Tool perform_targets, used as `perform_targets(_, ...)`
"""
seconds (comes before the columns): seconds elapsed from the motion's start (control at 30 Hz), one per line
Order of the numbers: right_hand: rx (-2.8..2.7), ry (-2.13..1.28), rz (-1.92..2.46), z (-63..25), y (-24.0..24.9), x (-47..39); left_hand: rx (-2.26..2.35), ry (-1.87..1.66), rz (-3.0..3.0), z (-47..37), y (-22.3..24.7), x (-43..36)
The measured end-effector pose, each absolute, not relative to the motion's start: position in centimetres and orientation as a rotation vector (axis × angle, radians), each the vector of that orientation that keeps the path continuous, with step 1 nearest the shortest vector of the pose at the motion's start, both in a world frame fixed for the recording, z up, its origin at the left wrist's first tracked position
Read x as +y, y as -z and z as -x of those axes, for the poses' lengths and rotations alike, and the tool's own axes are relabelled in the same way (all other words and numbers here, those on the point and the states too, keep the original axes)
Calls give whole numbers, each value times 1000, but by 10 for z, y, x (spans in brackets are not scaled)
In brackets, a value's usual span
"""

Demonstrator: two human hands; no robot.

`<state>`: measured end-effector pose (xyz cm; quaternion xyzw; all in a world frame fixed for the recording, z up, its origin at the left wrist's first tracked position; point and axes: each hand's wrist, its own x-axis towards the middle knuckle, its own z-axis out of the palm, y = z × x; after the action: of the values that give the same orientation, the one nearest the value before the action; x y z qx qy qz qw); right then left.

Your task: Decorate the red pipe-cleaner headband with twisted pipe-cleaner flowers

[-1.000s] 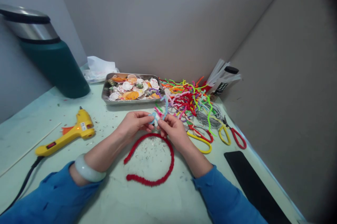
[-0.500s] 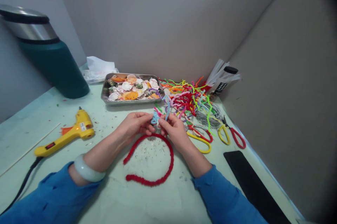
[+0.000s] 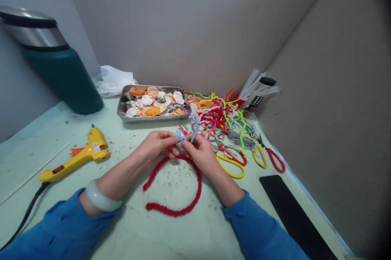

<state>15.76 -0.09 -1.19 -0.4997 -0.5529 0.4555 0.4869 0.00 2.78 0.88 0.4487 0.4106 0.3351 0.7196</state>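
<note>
A light blue pipe cleaner (image 3: 194, 129) is pinched between my two hands, its left part bent into small loops and its free end curving up on the right. My left hand (image 3: 159, 145) grips the looped part with thumb and fingertips. Close beside it, my right hand (image 3: 200, 150) pinches the same pipe cleaner near the start of its free end. Below both hands, a red fuzzy headband (image 3: 200, 186), shaped as an open ring, lies on the table. Fingers hide part of the loops.
A yellow glue gun (image 3: 91, 149) and a green bottle (image 3: 67, 77) stand left. Behind are a metal tray (image 3: 152, 119) of shells and a heap of colourful pipe cleaners (image 3: 216, 117). Scissors (image 3: 276, 160), pliers-like handles (image 3: 233, 167) and a black strip (image 3: 290, 207) lie right.
The blue loops have turned and flattened between my fingertips, and the free end now bends over more at its top. Both hands have shifted only slightly. The headband has not moved.
</note>
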Motion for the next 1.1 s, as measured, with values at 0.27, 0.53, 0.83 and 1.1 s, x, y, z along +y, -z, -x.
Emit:
perform_targets(0.27, -1391, -1105, 1179, -157, 12, -2, 876, -752, -996, 0, -7, 28)
perform_targets(0.53, -1487, -1108, 1194, -163, 7, -1, 941, -657, -1095, 3, -13, 28)
perform_targets(0.83, -1474, -1274, 1233, -167, 0, -3, 956, -582, -1236, 4, -10, 29)
perform_targets(1.1, -1466, -1294, 1292, -169, 3, -2, 943, -558, -1282, 4, -13, 28)
